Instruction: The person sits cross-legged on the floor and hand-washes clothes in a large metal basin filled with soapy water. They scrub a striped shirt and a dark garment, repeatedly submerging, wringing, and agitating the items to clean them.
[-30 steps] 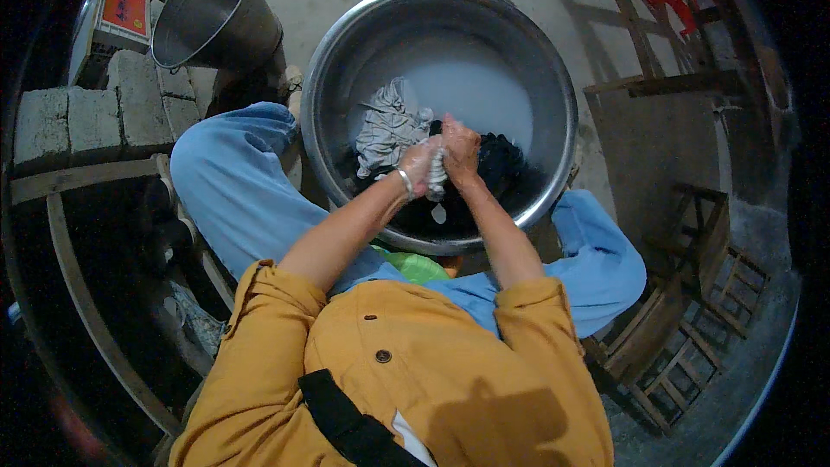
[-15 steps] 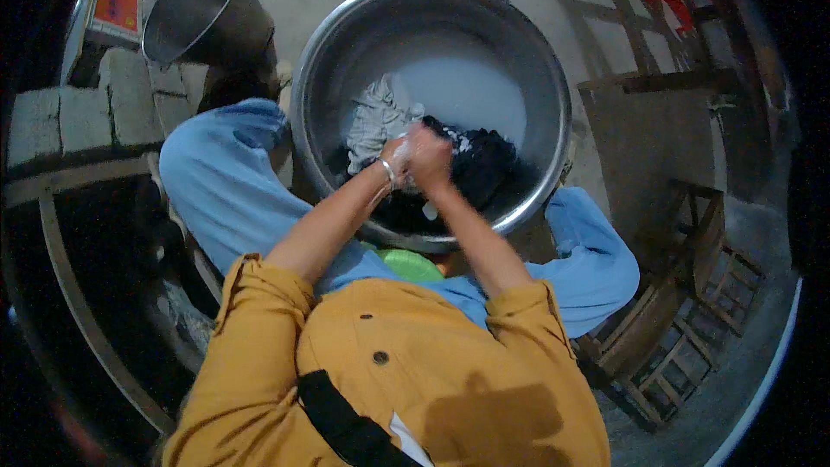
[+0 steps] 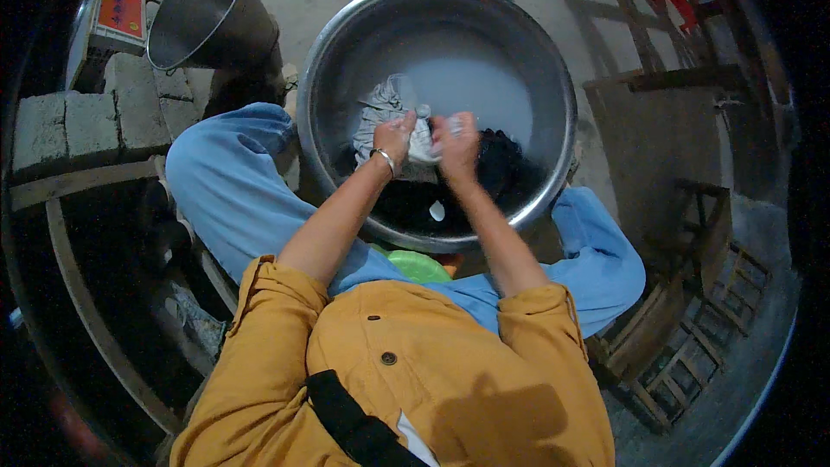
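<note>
A large round metal basin of cloudy grey water stands between my knees. Bunched in its left half is a light grey wet garment. My left hand, with a silver bangle at the wrist, is closed on this garment's near side. A pale stretch of the cloth runs across to my right hand, which is curled around it and smeared by motion. Dark wet clothing lies beyond my right hand and under both wrists. A small white oval piece shows against the dark area near the basin's front.
A tall metal bucket stands at the far left, beside grey blocks and a box with a red panel. Wooden frames stand at the right. Under the basin's near rim is a green plastic thing.
My hands were pressed together over the cloth and are now apart. The right hand has shifted right, with pale cloth showing between them. The view has shifted slightly.
</note>
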The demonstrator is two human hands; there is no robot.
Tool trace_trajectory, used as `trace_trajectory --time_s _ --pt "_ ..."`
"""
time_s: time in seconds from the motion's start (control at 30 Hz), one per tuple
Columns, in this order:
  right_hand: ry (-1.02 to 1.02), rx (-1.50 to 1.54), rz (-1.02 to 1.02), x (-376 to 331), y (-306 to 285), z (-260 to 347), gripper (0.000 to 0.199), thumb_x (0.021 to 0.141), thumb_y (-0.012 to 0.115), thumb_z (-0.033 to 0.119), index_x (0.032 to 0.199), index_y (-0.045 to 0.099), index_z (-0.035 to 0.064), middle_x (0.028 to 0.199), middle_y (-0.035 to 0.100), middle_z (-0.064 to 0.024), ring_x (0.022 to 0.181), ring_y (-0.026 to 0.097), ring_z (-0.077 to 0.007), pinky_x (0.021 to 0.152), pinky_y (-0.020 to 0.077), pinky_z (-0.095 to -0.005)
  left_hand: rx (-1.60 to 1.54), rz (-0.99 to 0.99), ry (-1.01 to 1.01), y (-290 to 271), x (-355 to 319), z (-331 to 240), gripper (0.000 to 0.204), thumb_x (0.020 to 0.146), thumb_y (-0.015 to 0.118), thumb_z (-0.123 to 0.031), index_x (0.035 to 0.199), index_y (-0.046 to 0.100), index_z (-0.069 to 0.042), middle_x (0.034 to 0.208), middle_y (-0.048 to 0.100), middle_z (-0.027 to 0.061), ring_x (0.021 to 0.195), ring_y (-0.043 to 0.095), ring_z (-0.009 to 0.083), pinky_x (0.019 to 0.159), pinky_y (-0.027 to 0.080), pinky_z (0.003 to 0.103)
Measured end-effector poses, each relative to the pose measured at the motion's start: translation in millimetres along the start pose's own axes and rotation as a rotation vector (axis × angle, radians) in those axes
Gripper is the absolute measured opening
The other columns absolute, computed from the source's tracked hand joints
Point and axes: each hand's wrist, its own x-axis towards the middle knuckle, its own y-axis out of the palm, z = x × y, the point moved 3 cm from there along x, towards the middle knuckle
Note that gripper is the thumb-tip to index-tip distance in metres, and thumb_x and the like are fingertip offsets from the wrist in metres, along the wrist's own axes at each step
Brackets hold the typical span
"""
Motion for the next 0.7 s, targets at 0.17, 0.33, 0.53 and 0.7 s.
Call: trace_trajectory --time_s 0.17,0.33,0.53,0.7 --pt "-0.447 -0.484 0.122 -2.1 -1.0 -9.6 0.015 0.074 0.048 0.013 0.062 0.053 0.0059 0.056 0.053 -0.0143 0.049 0.052 -0.0326 0.043 0.0401 -0.0371 -0.181 0.043 -0.264 37.4 -46.8 5.9 0.030 0.078 0.053 -0.036 0.073 0.057 -0.006 0.063 0.054 0.0015 0.060 0.050 0.0124 0.050 0.040 0.030" --pt "-0.759 -0.517 0.242 -30.3 14.0 -2.8 0.015 0.072 0.053 0.015 0.066 0.054 0.0011 0.063 0.054 -0.0154 0.055 0.053 -0.0285 0.049 0.0416 -0.0353 1.264 0.173 0.383 18.1 28.3 67.6 0.025 0.078 0.050 -0.027 0.067 0.057 -0.005 0.057 0.050 0.0028 0.058 0.050 0.0142 0.047 0.040 0.033" --pt "0.179 -0.202 0.268 11.1 -12.9 -45.0 0.036 0.080 0.052 0.035 0.074 0.054 0.0001 0.068 0.056 -0.0059 0.056 0.044 -0.0125 0.053 0.0391 -0.0305 0.326 0.060 -0.217 28.9 -23.6 0.3 0.046 0.079 0.047 -0.045 0.074 0.058 0.000 0.073 0.056 0.0084 0.062 0.052 0.0138 0.053 0.042 0.033" --pt "0.219 -0.236 0.527 13.6 -26.7 -19.0 0.031 0.079 0.056 0.030 0.084 0.054 -0.0002 0.075 0.057 -0.0055 0.068 0.049 -0.0155 0.061 0.0394 -0.0305 0.118 0.173 -0.126 11.4 -24.8 -32.0 0.042 0.074 0.056 -0.045 0.074 0.060 -0.003 0.065 0.056 0.0044 0.058 0.050 0.0125 0.050 0.039 0.028"
